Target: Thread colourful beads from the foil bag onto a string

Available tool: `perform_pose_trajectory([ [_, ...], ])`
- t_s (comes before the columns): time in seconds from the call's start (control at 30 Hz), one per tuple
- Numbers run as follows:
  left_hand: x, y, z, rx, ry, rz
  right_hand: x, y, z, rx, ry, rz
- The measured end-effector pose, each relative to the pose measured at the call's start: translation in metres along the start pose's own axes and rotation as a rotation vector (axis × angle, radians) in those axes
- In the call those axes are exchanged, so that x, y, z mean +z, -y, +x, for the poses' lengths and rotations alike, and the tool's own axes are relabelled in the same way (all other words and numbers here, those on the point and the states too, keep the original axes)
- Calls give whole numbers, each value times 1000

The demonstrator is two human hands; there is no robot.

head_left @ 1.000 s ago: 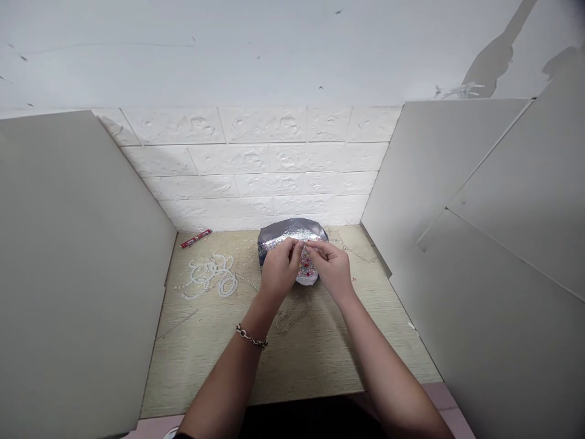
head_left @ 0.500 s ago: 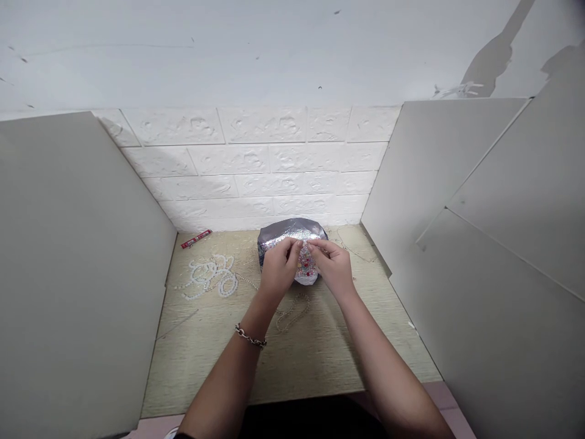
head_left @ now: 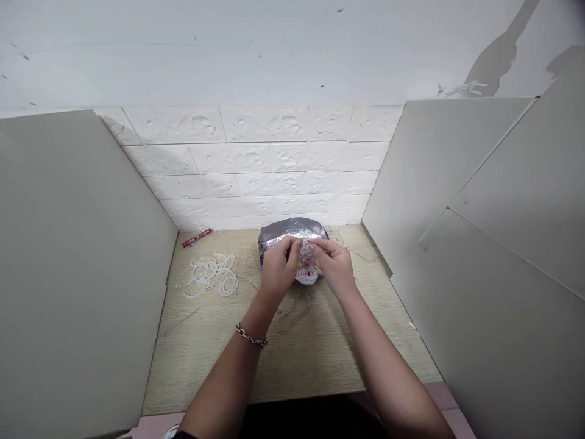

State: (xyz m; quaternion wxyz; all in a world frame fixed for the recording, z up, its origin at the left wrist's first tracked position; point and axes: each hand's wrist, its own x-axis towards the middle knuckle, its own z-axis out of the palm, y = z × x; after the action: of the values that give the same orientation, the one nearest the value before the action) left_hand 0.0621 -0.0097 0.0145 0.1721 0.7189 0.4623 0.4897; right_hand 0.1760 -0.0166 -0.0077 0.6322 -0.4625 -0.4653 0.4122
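Pinching something too small to make out, your left hand (head_left: 280, 268) and right hand (head_left: 333, 266) meet fingertip to fingertip directly over the crinkled silver foil bag of coloured beads (head_left: 292, 235) on the desk (head_left: 320, 353).

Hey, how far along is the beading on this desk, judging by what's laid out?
Looks done: white bead strands lie coiled on the desk. In hand: the left hand and right hand pinch something tiny together above the foil bag of coloured beads. Left: beads remain in the bag, and a thin strand lies loose below the hands.
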Motion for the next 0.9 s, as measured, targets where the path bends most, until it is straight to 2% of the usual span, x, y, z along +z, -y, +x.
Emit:
perform_pose_trajectory([
  [0.47, 1, 3, 0, 23, 47, 123, 2, 3, -3, -103, -19, -164],
  [0.9, -1, 4, 1, 24, 45, 136, 2, 4, -4, -104, -34, -106],
])
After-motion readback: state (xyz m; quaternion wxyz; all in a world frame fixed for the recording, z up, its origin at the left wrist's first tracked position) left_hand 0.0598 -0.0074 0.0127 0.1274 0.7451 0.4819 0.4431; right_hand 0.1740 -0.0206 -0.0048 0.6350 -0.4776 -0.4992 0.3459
